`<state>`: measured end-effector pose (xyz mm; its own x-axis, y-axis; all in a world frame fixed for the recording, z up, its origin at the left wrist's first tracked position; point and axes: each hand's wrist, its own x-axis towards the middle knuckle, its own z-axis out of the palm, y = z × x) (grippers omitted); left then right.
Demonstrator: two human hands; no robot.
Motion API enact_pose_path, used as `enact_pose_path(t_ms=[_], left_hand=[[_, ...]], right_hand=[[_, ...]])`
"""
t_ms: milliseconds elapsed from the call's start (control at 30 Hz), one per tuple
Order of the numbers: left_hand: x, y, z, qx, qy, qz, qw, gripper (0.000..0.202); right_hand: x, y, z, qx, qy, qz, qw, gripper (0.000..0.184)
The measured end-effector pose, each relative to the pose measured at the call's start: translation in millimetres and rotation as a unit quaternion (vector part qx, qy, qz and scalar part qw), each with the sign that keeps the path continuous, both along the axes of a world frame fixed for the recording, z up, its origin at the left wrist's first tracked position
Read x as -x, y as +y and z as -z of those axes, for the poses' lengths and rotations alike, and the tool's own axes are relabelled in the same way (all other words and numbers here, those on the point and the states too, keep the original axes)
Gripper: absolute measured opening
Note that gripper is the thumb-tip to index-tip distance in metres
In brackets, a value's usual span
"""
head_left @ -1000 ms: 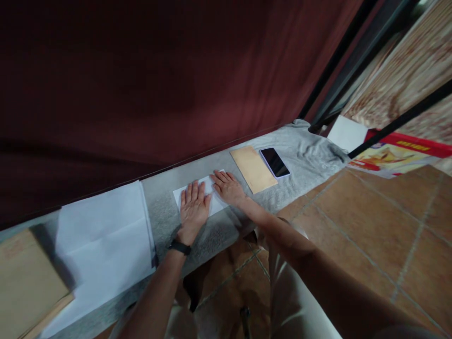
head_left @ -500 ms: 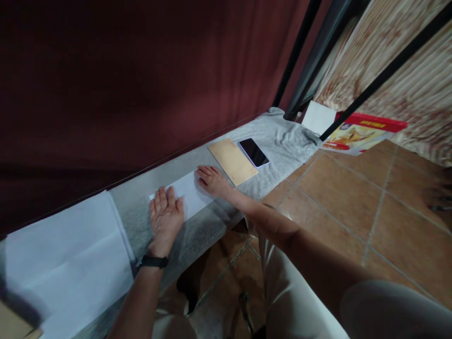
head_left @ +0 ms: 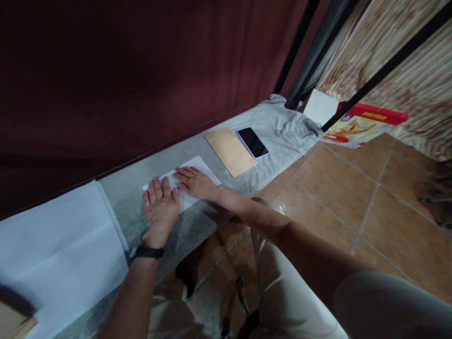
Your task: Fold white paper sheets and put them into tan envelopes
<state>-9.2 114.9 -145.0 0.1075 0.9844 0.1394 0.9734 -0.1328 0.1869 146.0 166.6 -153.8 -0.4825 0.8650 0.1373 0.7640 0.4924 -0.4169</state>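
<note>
Partly hidden paper [head_left: 187, 201], left hand [head_left: 161, 207] and right hand [head_left: 197, 184] atop

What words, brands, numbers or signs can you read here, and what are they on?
None can be read for certain.
Red-and-yellow packaging on the floor: yellow lettering, too blurred to read.
Tan envelope: faint reddish marks, too small to read.
Phone: dark screen, no text visible.
Small white paper: no writing visible.
</note>
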Motion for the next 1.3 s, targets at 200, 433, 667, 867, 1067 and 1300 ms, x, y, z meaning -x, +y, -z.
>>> enact_pose_path(t_ms=[200, 433, 667, 867, 1067, 1300], left_hand=[[0.2, 1.7, -3.1, 0.014, 0.006, -0.006, 1.000, 0.062], [-19.4, 0.6, -1.3, -0.007, -0.050, 0.064, 0.997, 0.063], [-29.7, 4.1, 10.5, 0.003, -0.061, 0.056, 0.997, 0.065], [-20.8, 5.0, 14.5, -0.013, -0.033, 0.072, 0.997, 0.065], [-14.8, 9.5, 15.5, -0.009, -0.030, 0.059, 0.998, 0.064], [-9.9, 11.0, 11.5, -0.006, -0.032, 0.042, 0.999, 0.065]], right_hand=[[-4.3, -3.8, 3.9, -0.037, -0.053, 0.024, 0.998, 0.047], [-7.5, -1.8, 1.4, -0.023, -0.050, 0.020, 0.998, 0.046], [-13.3, 0.6, 2.0, -0.007, -0.037, 0.023, 0.999, 0.050], [-14.7, 2.3, 7.4, -0.034, -0.028, 0.035, 0.998, 0.046], [-19.9, 3.8, 8.6, -0.035, -0.032, 0.051, 0.998, 0.047], [-29.6, 4.3, 7.2, -0.036, -0.044, 0.072, 0.996, 0.048]])
